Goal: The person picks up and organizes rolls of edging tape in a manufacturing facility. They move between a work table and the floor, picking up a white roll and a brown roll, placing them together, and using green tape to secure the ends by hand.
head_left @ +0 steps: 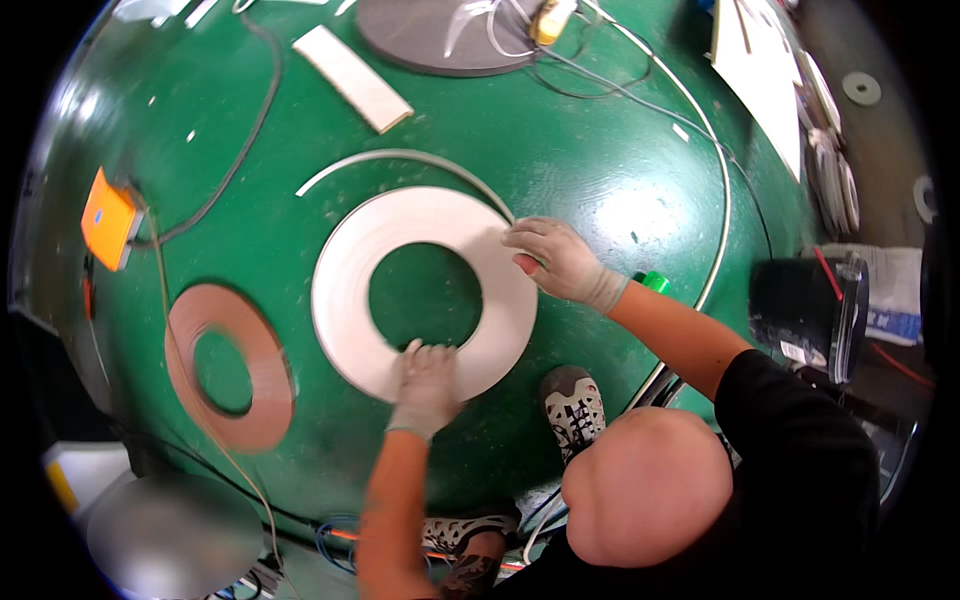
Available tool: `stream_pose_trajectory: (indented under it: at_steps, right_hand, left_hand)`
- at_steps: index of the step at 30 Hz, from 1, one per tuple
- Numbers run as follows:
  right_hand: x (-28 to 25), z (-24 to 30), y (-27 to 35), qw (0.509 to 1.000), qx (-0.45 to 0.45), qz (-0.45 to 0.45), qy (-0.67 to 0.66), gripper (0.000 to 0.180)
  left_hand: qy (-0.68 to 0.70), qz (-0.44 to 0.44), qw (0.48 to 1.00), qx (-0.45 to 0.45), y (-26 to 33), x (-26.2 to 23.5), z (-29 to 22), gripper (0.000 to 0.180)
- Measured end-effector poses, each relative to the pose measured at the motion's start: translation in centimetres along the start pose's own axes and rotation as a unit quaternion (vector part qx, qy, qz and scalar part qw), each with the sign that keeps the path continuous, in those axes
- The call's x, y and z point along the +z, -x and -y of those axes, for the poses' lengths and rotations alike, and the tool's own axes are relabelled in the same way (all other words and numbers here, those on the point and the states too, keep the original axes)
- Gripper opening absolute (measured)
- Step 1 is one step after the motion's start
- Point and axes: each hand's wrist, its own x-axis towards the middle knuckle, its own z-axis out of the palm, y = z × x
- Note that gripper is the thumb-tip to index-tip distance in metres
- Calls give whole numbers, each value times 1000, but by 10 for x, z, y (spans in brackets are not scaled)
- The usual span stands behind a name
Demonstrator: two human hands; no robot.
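Observation:
A large white roll of edge-banding-like strip [340, 300] lies flat on the green floor before me. Its loose outer end [400, 154] curves away past the far side and runs back to my right hand [560, 260]. That hand, in a pale glove, has its fingers closed on the strip at the roll's right far edge; the thumb lies over the roll. My left hand [428, 385], gloved too, grips the near part of the ring, fingertips bent over its inner edge. The strip's exact path under my right fingers is hidden.
Left of the roll lies a brown roll [275, 370], crossed by a thin cord. An orange box [106, 220] stands farther left. A white board piece [352, 78], a dark round disc [450, 45] and cables are beyond. A black bin [805, 310] stands right; my shoes are near the roll.

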Motion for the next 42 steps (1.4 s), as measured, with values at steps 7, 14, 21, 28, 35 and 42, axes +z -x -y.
stream_pose_trajectory:
  at_steps: [7, 14, 21, 28, 35, 42]
  right_hand:
    - [-46, -48, 124, 953, 288, -63, 71, 42]
    - [-67, -58, 208, 906, 360, -22, 220, 58]
    - [-20, -7, 115, 974, 152, 79, 148, 63]
    - [12, -9, 54, 968, -39, 183, 166, 78]
    - [17, -3, 101, 964, 32, 230, 129, 82]
    - [41, 26, 105, 982, 85, 166, 18, 64]
  left_hand:
    - [-309, 7, 951, 16, 66, -13, 145, 73]
    - [-45, -20, 996, -73, 27, 10, 38, 114]
    - [156, -132, 891, -406, -49, -6, -44, 105]
    - [49, -17, 985, -167, 24, 15, -1, 97]
    - [-189, -32, 982, 2, 110, 31, 95, 78]
    - [67, -110, 977, -167, 36, 47, -21, 109]
